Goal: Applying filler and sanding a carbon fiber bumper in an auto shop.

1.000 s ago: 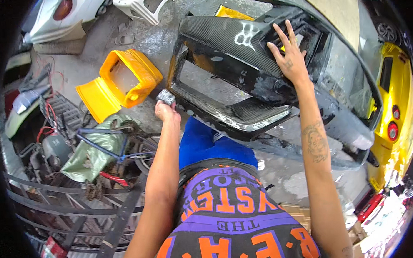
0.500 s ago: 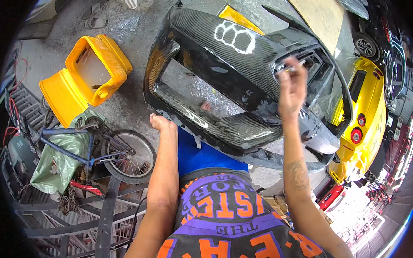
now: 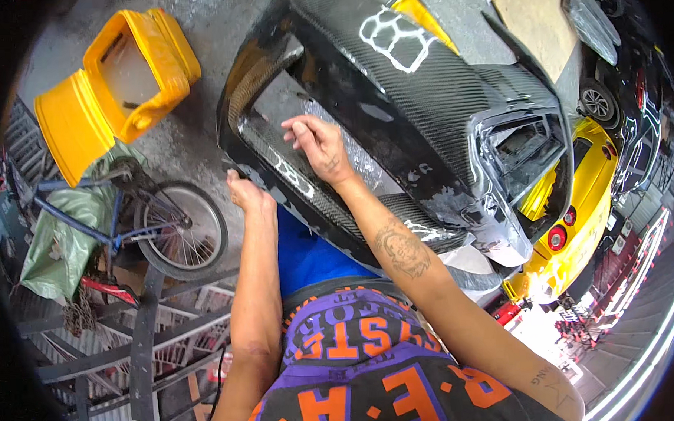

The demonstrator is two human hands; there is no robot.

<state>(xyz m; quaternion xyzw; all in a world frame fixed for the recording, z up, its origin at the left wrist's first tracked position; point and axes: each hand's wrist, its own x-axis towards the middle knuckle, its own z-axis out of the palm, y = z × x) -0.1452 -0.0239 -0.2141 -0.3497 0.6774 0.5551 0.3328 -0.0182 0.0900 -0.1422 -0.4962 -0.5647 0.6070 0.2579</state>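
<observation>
A large black carbon-fibre car bumper (image 3: 332, 77) lies at a slant in front of me, with a long rectangular opening and white hexagon reflections on its glossy weave. My left hand (image 3: 251, 191) is closed beside the bumper's near left corner. Whatever its fingers hold, if anything, is hidden. Above the left part of the opening is my right hand (image 3: 320, 146), its fingers curled and the thumb pressed in. I cannot make out what lies between those fingertips. Blue cloth (image 3: 308, 245) shows between the bumper and my shirt.
At the left are a yellow car body panel (image 3: 74, 119), a bicycle (image 3: 182, 231) and green plastic sheeting (image 3: 64, 250). Dark metal framing (image 3: 145, 351) stands at the lower left. A yellow car (image 3: 575, 217) stands to the right, with a pale board (image 3: 531, 25) farther back.
My right hand has swung left from the bumper's right-hand recess to its long opening. My left hand stays by the near left corner. The whole view has shifted slightly.
</observation>
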